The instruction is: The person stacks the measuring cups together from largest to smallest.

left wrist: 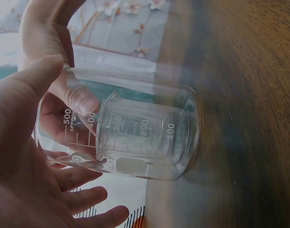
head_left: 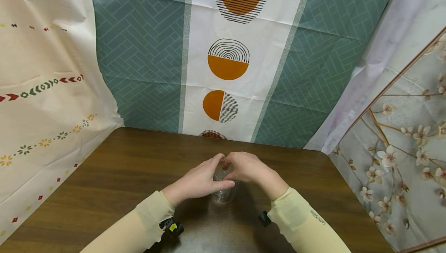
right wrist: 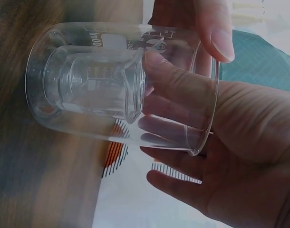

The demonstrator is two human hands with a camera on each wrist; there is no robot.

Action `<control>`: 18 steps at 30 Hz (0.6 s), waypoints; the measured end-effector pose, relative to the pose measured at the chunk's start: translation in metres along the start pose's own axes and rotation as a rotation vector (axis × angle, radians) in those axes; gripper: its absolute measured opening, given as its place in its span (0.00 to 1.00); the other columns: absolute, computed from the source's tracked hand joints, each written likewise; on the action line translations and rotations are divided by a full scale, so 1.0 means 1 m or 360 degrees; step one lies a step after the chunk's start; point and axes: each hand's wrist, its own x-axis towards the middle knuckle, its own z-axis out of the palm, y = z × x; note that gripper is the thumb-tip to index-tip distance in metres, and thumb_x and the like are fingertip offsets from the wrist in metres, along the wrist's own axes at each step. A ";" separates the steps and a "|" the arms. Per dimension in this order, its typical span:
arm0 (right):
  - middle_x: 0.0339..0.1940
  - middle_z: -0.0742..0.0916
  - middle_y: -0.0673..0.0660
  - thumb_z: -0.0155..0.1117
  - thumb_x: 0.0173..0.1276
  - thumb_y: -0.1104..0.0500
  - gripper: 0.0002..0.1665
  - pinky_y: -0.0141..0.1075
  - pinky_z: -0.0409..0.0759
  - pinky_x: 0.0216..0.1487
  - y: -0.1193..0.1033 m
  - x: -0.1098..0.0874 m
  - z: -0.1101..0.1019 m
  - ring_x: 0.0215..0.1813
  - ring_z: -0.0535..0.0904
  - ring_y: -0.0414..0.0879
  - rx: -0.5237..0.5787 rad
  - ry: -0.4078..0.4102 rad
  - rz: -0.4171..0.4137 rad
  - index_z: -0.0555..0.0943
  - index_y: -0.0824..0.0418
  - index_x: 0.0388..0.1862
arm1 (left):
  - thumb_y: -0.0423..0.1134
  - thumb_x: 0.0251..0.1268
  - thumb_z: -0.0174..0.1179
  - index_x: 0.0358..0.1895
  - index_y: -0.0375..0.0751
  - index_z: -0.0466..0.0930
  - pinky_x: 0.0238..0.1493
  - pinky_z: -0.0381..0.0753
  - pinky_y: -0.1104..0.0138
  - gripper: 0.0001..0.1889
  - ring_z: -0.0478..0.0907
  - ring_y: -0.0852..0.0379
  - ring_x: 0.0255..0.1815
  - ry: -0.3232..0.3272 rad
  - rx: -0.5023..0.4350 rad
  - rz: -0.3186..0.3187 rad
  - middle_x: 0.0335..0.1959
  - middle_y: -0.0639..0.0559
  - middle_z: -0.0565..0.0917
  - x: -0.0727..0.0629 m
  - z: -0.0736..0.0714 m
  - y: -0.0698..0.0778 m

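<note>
A large clear glass beaker (head_left: 222,198), with white graduations up to 500, stands upright on the table in front of me. Inside it, low down, sits a smaller beaker (left wrist: 145,130); more glass outlines show within that one. My left hand (head_left: 202,180) wraps the large beaker near its rim, thumb on the near side, fingers round the far side. From the right my right hand (head_left: 251,169) reaches over the rim with its thumb (right wrist: 166,71) inside, tip right at the smaller beaker's lip. Glass blurs its fingertips, so I cannot tell whether they pinch the smaller beaker.
The brown wood-grain table (head_left: 139,160) runs back to a teal and white patterned curtain (head_left: 146,51). Cream patterned cloth (head_left: 45,109) hangs at the left and a flowered cloth (head_left: 400,175) at the right. A small black device (head_left: 172,228) sits under the left wrist.
</note>
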 end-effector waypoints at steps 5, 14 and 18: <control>0.56 0.92 0.48 0.89 0.63 0.50 0.19 0.50 0.83 0.59 0.003 -0.003 0.000 0.58 0.86 0.50 0.0054 0.0025 0.0005 0.93 0.50 0.51 | 0.75 0.70 0.66 0.83 0.48 0.64 0.60 0.82 0.45 0.50 0.78 0.47 0.68 -0.0006 0.0003 -0.0004 0.75 0.48 0.77 0.001 0.000 0.001; 0.57 0.92 0.46 0.89 0.63 0.48 0.23 0.52 0.82 0.64 0.011 -0.007 0.002 0.64 0.86 0.52 0.0202 0.0095 0.0004 0.93 0.49 0.56 | 0.74 0.69 0.67 0.79 0.51 0.67 0.59 0.83 0.44 0.45 0.79 0.48 0.67 0.0005 0.0011 0.0001 0.74 0.49 0.78 0.002 0.001 0.000; 0.56 0.92 0.46 0.89 0.62 0.46 0.25 0.53 0.82 0.64 0.015 -0.009 0.003 0.64 0.86 0.51 0.0215 0.0147 -0.0022 0.92 0.49 0.56 | 0.75 0.69 0.67 0.78 0.52 0.67 0.59 0.83 0.44 0.45 0.79 0.49 0.67 0.0012 0.0004 -0.0001 0.73 0.51 0.78 0.002 0.002 -0.001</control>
